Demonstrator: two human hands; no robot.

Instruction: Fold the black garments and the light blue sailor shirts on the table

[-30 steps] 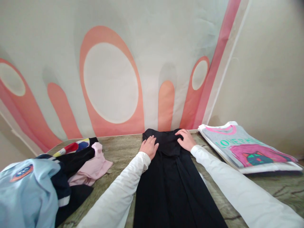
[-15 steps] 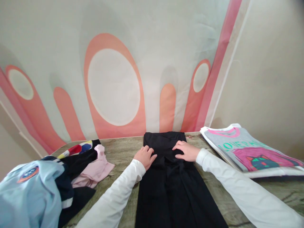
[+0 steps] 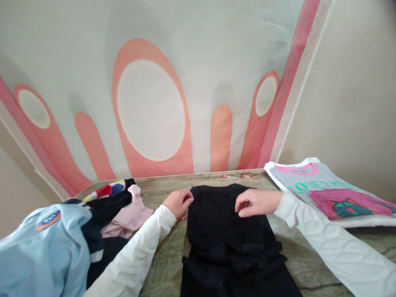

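One black garment (image 3: 230,235) lies lengthwise at the centre of the wood-grain desk (image 3: 163,255), its far end just short of the back edge, its upper part fairly flat, its nearer part bunched in crosswise folds; the near end runs out of view. Left grip (image 3: 178,203): fingers curled, tips at the garment's far left corner; cannot tell whether cloth is pinched. Right grip (image 3: 256,202): half curled over the upper right part, thumb and fingertips at the fabric; hold on cloth likewise cannot be determined. To the left, a loose heap: light blue garment (image 3: 52,247) with an oval emblem in front, pink garment (image 3: 131,212) on its right side, navy garment (image 3: 91,237) with white trim between them, multicoloured print (image 3: 108,189) at the back. To the right, a neat stack, topped by a grey T-shirt (image 3: 326,181) with pink neckline, green lettering and a cat print (image 3: 352,206); a white layer (image 3: 365,222) shows beneath.
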